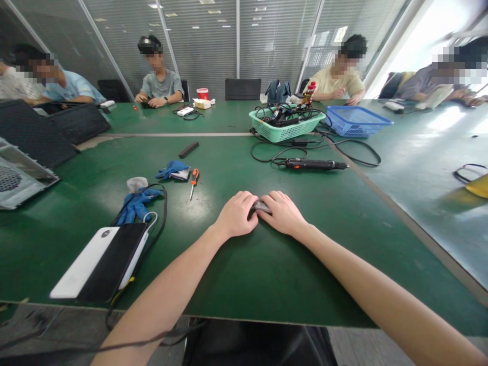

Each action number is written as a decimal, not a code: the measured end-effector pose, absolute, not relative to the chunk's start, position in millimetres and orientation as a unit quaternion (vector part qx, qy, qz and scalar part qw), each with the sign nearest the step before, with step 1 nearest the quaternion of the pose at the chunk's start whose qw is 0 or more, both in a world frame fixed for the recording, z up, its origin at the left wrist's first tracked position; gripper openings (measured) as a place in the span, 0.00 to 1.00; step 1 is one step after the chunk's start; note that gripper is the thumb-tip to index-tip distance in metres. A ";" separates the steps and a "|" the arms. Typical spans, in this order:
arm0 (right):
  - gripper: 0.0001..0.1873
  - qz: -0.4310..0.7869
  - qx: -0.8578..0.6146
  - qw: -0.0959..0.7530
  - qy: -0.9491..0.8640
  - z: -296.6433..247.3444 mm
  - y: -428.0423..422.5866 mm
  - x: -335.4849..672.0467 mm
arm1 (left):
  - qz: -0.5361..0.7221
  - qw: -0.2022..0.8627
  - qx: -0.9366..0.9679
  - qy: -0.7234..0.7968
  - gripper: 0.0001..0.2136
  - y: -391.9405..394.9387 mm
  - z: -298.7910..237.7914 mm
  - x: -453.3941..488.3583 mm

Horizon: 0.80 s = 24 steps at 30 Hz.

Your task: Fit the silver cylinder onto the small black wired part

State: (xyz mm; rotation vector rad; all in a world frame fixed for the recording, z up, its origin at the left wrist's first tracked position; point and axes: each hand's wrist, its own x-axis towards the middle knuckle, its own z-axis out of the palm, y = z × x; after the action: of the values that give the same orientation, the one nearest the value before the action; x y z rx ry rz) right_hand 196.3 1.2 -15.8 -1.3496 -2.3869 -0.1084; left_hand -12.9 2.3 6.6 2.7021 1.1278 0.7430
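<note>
Both of my hands meet over the green table (267, 284), around a small dark grey object (262, 206). My left hand (237, 215) has its fingers curled over the object's left end. On the other end lies my right hand (282, 213), its fingers closed round it. Most of the object is covered, so its kind cannot be made out. Left of my hands, an orange-and-black screwdriver (194, 179) lies on the table. A black electric screwdriver (316, 164) rests beyond my right hand, with its cord running behind it.
Blue gloves (138, 204) and a white-and-black flat device (98, 263) with a cable occupy the left. A dark bar (188, 149) lies farther back. Behind are a green basket (280, 133) of tools and a blue basket (356, 123). Several people sit across the table; a metal case (23, 178) stands far left.
</note>
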 end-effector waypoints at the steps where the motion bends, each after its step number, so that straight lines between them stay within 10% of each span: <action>1: 0.13 -0.035 -0.479 0.197 -0.855 -16.0 1.1 189.7 | 0.249 0.062 0.892 0.371 0.16 2.3 6.5 -12.6; 9: 0.23 0.038 -0.465 0.243 -0.851 -13.2 -5.8 217.4 | 0.230 0.064 0.896 0.375 0.13 8.3 -4.4 -12.1; 24: 0.11 0.090 -0.448 0.251 -0.853 -7.4 -25.3 243.7 | 0.239 0.060 0.889 0.385 0.11 10.8 -6.1 -7.7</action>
State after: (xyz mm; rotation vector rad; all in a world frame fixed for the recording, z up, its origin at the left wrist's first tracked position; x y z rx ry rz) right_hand 243.7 -25.3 -7.4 -1.2191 -2.3230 0.2445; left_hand -7.7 10.8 -6.1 2.6918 1.1649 0.7248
